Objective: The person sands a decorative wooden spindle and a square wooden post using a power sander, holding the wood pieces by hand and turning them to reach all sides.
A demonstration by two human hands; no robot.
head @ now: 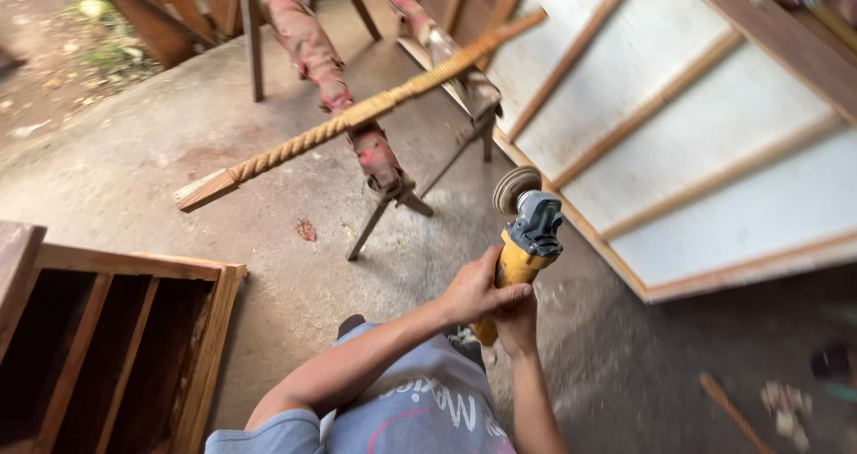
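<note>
A yellow and grey angle grinder (pixel 527 240) with a round sanding disc at its tip points away from me, held upright in front of my body. My left hand (pixel 478 289) wraps around the yellow body of the grinder. My right hand (pixel 516 322) grips the grinder's lower end just beneath the left hand. Ahead lies a twisted, rope-shaped wooden spindle (pixel 357 115) resting across two red-wrapped metal stands (pixel 375 155). The disc is apart from the spindle, lower and to the right of it.
A large white panel with wooden battens (pixel 714 133) leans at the right. A dark wooden frame with slats (pixel 116 338) sits at lower left. The floor is bare concrete (pixel 134 150); a stick and scraps (pixel 786 409) lie at lower right.
</note>
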